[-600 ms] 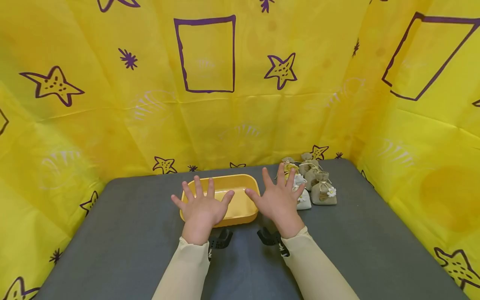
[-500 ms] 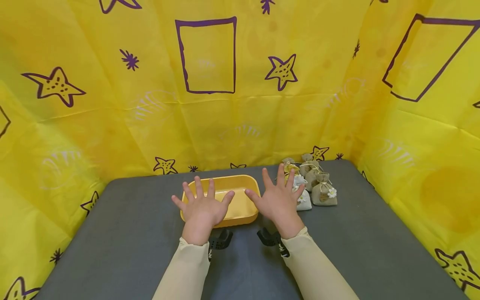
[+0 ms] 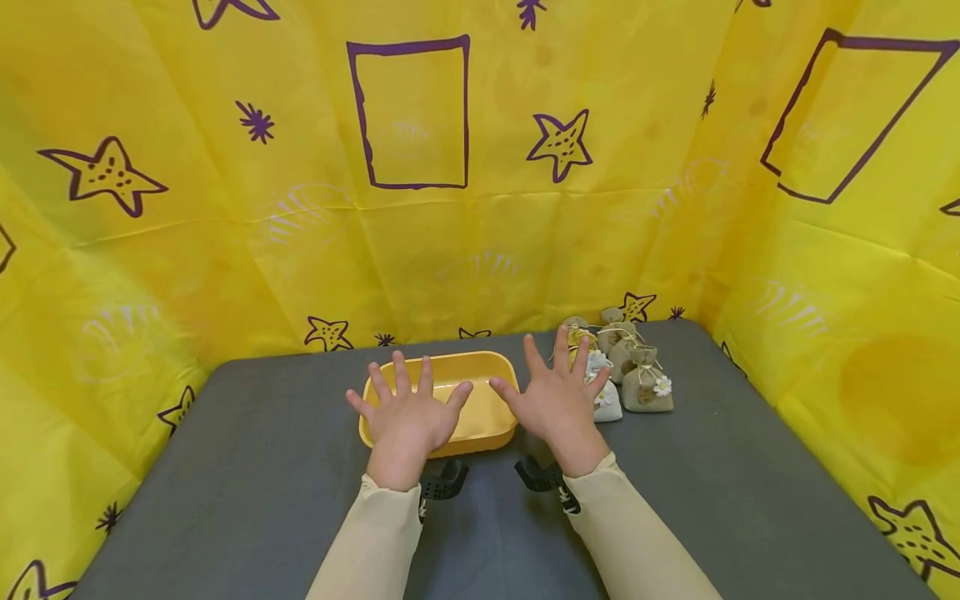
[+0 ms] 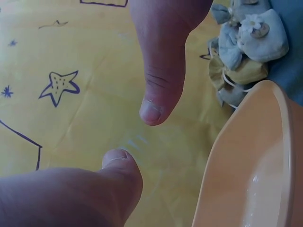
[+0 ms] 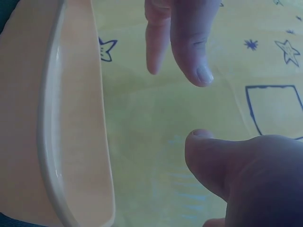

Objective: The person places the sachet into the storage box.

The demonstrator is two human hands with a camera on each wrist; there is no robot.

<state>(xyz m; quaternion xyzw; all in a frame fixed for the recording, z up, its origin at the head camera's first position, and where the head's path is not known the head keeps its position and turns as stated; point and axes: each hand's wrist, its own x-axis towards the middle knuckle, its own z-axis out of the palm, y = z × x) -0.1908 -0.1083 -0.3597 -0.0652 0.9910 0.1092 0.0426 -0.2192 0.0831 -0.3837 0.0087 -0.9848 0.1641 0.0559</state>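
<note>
My left hand (image 3: pixel 411 423) hovers over the left part of a yellow-orange tray (image 3: pixel 491 417), fingers spread and holding nothing. My right hand (image 3: pixel 558 408), its fingers also spread wide, is raised between the tray's right end and a group of small drawstring pouches (image 3: pixel 647 385). Some pouches are tan, others white or yellow, and a few bear a white flower; the right hand partly hides them in the head view. Thumb and fingertip stand apart in both wrist views, the tray's wall (image 4: pixel 251 156) appearing beside them in the left one.
A grey cloth-covered table (image 3: pixel 285 500) lies under everything. Yellow fabric walls (image 3: pixel 420 250) printed with purple stars and frames enclose its back and sides. Black wrist mounts (image 3: pixel 444 481) stick out at the inner side of both wrists.
Both hands stay nearly still with fingers spread; the left one shifts very slightly right. The tray and pouches stay in place, and the head view shifts a little.
</note>
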